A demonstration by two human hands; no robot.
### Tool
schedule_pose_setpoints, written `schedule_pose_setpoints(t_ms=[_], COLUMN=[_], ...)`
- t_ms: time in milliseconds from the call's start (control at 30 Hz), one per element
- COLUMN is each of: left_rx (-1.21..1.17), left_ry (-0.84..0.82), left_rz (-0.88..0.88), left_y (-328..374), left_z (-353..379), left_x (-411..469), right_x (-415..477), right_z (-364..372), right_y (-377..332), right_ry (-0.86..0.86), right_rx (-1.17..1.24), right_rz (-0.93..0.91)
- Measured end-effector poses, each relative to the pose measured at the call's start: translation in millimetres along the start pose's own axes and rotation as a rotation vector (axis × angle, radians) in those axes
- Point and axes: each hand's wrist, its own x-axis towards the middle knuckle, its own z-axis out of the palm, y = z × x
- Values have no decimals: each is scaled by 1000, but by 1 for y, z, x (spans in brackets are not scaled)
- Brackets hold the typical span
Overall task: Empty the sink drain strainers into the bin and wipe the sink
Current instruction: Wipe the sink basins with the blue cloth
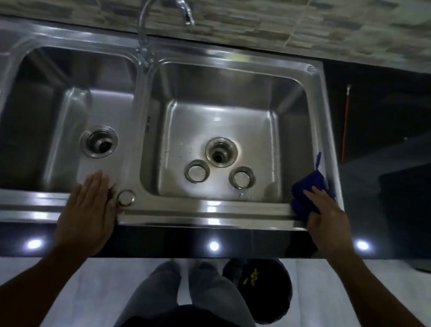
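Wiping step, by my reading. Cloth [306, 188], blue and bunched, sits on the sink [202, 213] rim at the front right corner of the right basin, overlapping the inner edge. Right hand [328, 226] lies on top of it, fingers mostly straight and pressing down. I cannot tell whether the thumb tucks under the cloth. Left hand [89, 213] rests flat on the front rim near the divider, fingers straight and together, holding nothing. I read it as a brace.

Two strainers [196, 174] lie on the right basin floor just in front of its open drain [220, 151], apart from each other, one to each side. They look empty, so I judge the emptying done. Bin [261, 286] stands on the floor below the counter, beside the legs, with yellow scraps inside.

Handling notes (judged, not tested):
- Cloth: soft, light, no shape of its own. It will fold and drag under the palm. Best to spread the fingers over the wad and press, not pinch an edge.
- Steel: glossy, with a few drops on the basin floor. The cloth should slide easily, and the hand may slip with it at the corner.
- Strainers: small, stiff, light, probably slick. Take each by its raised rim between thumb and finger. They will likely skate if the cloth catches them, so lift them out or wipe around.
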Motion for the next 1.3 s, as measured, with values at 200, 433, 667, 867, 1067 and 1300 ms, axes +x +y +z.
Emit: schedule_pose_setpoints(t_ms=[200, 433, 667, 867, 1067, 1300], left_rx=[63, 73, 62, -11, -134, -267], left_ry=[14, -10, -15, -14, -89, 44], left_rz=[-5, 1, 7, 30, 7, -46], left_y=[-21, -26, -37, -44, -39, -4], left_z=[5, 10, 19, 27, 3, -19], left_x=[-5, -6, -3, 0, 24, 146], right_x=[-26, -56, 55, 144, 72, 72], right_z=[42, 149, 180, 184, 184, 170], right_y=[-122, -300, -406, -449, -411, -304], right_ry=[-72, -151, -73, 4, 39, 99], right_rx=[79, 205, 175, 153, 403, 629], right_rz=[-195, -631, -583, -318, -227, -35])
